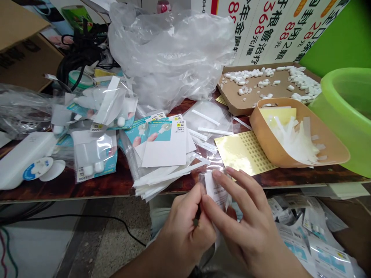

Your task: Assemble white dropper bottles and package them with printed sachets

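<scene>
Glossy, dark brown tabletop [58,188], then a crumpled, cloudy plastic bag [171,50] at its far side; smooth green basin [336,119] at the right, with a shallow, matte cardboard tray [239,106] and rounded orange tub [268,141] just beside it. The right hand [249,224] was half open, fingers partly spread, holding the right side and upper part of a clear packet [216,189]; the left hand [188,216] was more tightly curled, pinching its left edge. Gold sheet [240,150] lay flat beyond the right hand, shiny, with rows of round dots; thin printed cards [164,150] overlapped beyond the left. The packet sat between both hands at the near table edge, touching both, neither clearly nearer. Its long axis ran away from the body, far end leaning left; film thin and glossy, pale printed slip inside (text too small to read). Smallest: narrow, flat white strips [156,181], stacked to its left.
</scene>
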A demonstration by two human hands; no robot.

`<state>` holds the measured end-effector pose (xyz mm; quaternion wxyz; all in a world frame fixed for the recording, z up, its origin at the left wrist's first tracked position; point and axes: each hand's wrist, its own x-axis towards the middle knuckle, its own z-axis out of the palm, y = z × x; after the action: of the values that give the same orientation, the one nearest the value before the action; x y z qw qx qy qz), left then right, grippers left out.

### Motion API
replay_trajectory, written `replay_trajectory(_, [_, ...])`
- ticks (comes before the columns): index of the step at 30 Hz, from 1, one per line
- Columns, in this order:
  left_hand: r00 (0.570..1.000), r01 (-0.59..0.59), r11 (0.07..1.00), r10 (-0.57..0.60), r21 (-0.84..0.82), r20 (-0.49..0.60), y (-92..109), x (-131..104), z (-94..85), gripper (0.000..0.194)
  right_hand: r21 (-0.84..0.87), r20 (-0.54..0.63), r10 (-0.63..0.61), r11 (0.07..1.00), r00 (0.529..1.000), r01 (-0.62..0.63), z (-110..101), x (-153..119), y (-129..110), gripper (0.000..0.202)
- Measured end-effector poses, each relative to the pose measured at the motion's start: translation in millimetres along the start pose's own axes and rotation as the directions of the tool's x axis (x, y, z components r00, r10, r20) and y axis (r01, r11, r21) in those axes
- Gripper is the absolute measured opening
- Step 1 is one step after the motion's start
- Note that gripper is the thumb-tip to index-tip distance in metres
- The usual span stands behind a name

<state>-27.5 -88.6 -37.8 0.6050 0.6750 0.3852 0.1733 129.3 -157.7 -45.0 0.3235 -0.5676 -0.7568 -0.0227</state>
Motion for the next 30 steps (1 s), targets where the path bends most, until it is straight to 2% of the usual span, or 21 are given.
replay_trajectory(2, [1.0, 0.018, 0.999, -0.017, 0.035, -0.024, 0, 1, -2.0, 0.018, 0.009, 0.077, 0.025, 1.0, 0.997, -0.026, -1, -3, 1, 0.043])
replay_trajectory(4, [1.0, -0.016, 1.0, 0.016, 0.013, -0.003, 0, 2, -5.1, 0.022, 0.086, 0.112, 0.079, 0.992, 0.991, -0.089, 1, -6, 2, 0.051])
replay_trajectory(6, [0.997, -0.048, 0.995, 0.053, -0.083, 0.064, 0, 3, -8.0, 0.029, 0.223, 0.026, 0.224, 0.949, 0.974, -0.224, 6, -10, 2, 0.06])
replay_trajectory(7, [0.993, -0.046, 0.988, 0.061, -0.146, 0.1, 0, 3, -8.9, 0.033, 0.309, -0.045, 0.335, 0.901, 0.941, -0.306, 9, -11, 2, 0.063])
replay_trajectory(8, [0.99, -0.029, 0.978, 0.057, -0.208, 0.131, 1, 4, -9.3, 0.036, 0.407, -0.105, 0.465, 0.827, 0.879, -0.388, 12, -12, 2, 0.065])
replay_trajectory(9, [0.987, -0.011, 0.963, 0.054, -0.27, 0.153, 1, 5, -9.2, 0.039, 0.514, -0.135, 0.592, 0.728, 0.795, -0.454, 16, -13, 2, 0.064])
replay_trajectory(10, [0.984, 0.009, 0.944, 0.05, -0.331, 0.17, 2, 6, -8.8, 0.041, 0.623, -0.121, 0.694, 0.61, 0.71, -0.49, 19, -13, 2, 0.063])
replay_trajectory(11, [0.982, 0.02, 0.921, 0.054, -0.388, 0.179, 3, 8, -8.1, 0.041, 0.723, -0.057, 0.765, 0.474, 0.641, -0.502, 21, -13, 1, 0.061])
replay_trajectory(12, [0.981, 0.028, 0.898, 0.06, -0.44, 0.184, 3, 10, -7.5, 0.041, 0.804, 0.038, 0.805, 0.327, 0.592, -0.497, 23, -12, 1, 0.059])
replay_trajectory(14, [0.98, 0.03, 0.865, 0.073, -0.501, 0.185, 3, 14, -7.2, 0.039, 0.883, 0.225, 0.813, 0.063, 0.537, -0.466, 24, -11, 0, 0.059])
replay_trajectory(15, [0.982, 0.017, 0.87, 0.079, -0.492, 0.173, 2, 17, -7.7, 0.038, 0.893, 0.283, 0.807, -0.024, 0.519, -0.449, 24, -10, 0, 0.06])
replay_trajectory(17, [0.989, -0.042, 0.909, 0.097, -0.415, 0.113, -1, 20, -9.7, 0.033, 0.9, 0.325, 0.816, -0.111, 0.479, -0.421, 21, -10, -1, 0.066])
replay_trajectory(20, [0.994, -0.081, 0.929, 0.104, -0.36, 0.044, -8, 22, -12.7, 0.04, 0.916, 0.356, 0.809, -0.203, 0.468, -0.346, 14, -10, 1, 0.07])
replay_trajectory(22, [0.998, -0.036, 0.901, 0.052, -0.433, 0.026, -11, 20, -13.0, 0.045, 0.888, 0.448, 0.763, -0.321, 0.466, -0.33, 7, -12, 4, 0.05])
replay_trajectory(24, [1.0, -0.014, 0.862, -0.001, -0.507, -0.03, -14, 17, -11.6, 0.044, 0.832, 0.552, 0.707, -0.431, 0.441, -0.349, 1, -16, 8, 0.028])
replay_trajectory(26, [0.996, -0.016, 0.83, -0.035, -0.558, -0.081, -16, 14, -9.1, 0.038, 0.785, 0.62, 0.66, -0.512, 0.424, -0.349, -3, -19, 11, 0.025])
replay_trajectory(30, [0.994, 0.043, 0.821, -0.09, -0.57, -0.055, -19, 12, -6.5, 0.031, 0.743, 0.663, 0.587, -0.589, 0.464, -0.318, -6, -24, 18, 0.025])
